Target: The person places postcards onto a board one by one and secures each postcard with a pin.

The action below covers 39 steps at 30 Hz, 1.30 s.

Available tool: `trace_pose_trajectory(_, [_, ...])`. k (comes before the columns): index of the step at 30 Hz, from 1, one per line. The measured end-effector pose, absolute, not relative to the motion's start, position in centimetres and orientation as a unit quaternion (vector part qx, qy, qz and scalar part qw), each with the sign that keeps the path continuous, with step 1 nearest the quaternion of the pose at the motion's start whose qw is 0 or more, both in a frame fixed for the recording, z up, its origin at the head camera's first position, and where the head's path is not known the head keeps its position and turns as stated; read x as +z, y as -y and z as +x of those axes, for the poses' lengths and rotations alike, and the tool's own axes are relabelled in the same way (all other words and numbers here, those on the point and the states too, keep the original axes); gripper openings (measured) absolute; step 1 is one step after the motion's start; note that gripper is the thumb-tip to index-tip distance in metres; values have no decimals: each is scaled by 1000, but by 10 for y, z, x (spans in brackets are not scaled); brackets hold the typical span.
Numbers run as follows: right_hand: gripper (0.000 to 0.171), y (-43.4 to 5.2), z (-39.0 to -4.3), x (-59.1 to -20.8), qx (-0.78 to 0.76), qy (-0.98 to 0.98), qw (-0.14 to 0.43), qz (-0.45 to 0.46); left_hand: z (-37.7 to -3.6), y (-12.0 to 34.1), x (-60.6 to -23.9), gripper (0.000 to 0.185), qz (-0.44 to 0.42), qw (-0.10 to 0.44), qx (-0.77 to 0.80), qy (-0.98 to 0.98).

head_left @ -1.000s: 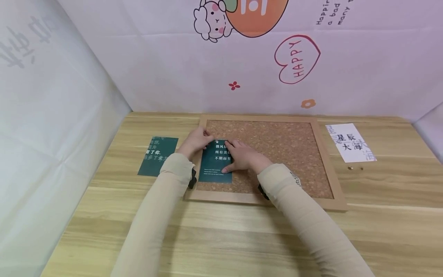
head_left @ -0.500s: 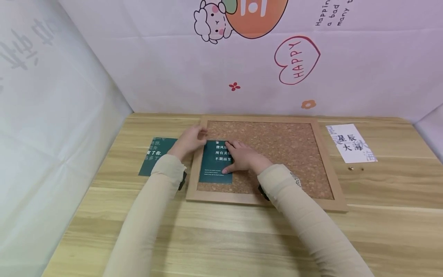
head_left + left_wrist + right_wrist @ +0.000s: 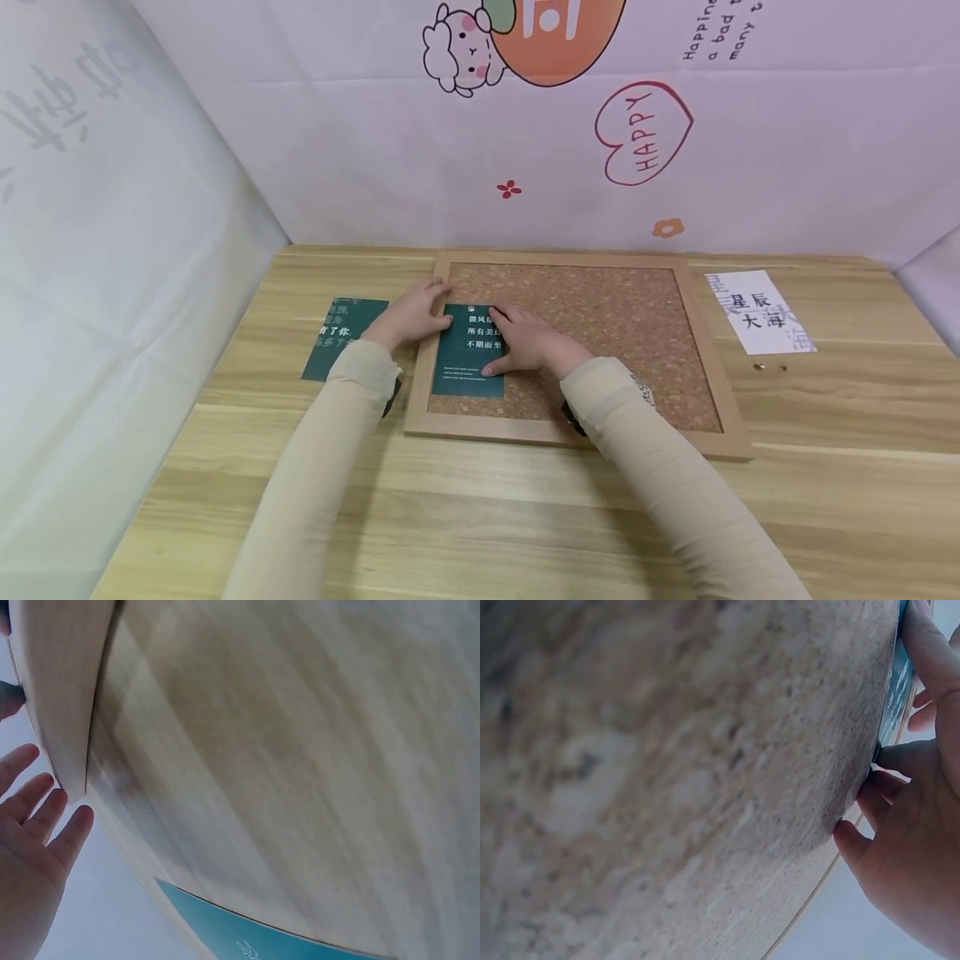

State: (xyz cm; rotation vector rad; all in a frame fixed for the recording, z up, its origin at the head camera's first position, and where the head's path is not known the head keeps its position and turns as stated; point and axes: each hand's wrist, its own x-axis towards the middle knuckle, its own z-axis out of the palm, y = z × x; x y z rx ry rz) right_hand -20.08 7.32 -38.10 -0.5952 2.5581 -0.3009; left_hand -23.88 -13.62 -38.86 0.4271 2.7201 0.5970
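A dark green card (image 3: 457, 358) with white lettering lies on the left part of a cork board (image 3: 600, 325) in a wooden frame. A small light dot (image 3: 471, 308), perhaps a pin, shows at the card's top edge. My right hand (image 3: 531, 340) rests with spread fingers over the card's right side; in the right wrist view some fingertips (image 3: 849, 838) touch the cork. My left hand (image 3: 411, 315) is at the frame's left side, its thumb at the card's left edge. The left wrist view shows its fingers (image 3: 73, 832) fairly straight beside the frame (image 3: 64, 682).
A second green card (image 3: 341, 333) lies on the wooden table (image 3: 480, 508) left of the board. On the right lie a white card (image 3: 761, 312) with black characters and two small brass-coloured pieces, perhaps pins (image 3: 760, 367). A white printed cloth (image 3: 360, 150) stands behind the table.
My left hand has moved away from the card's top to the left, onto the frame's side, then its thumb came to the card's edge. The right hand stays in place.
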Motion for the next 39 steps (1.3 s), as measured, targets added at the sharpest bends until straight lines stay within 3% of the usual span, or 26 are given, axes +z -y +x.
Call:
trace_pose_trajectory(16, [101,-74,-201,-380,-145,-932,249,-221,-239,136,-393,61,139,164,188,-958])
trace_pose_trajectory(23, [90,-85,-204,-383,-202,-924,236,-223,-238,141,-397,59,140,160,209,-955])
trace_pose_trajectory(31, [70,-129,-216,-375,-220,-946,146,-191,-238,142,-399,60,134,160,225,-952])
trace_pose_trajectory(39, [57,-199,-224,-358,-233,-962,118,-85,-238,141,-397,59,138,155,239,-949])
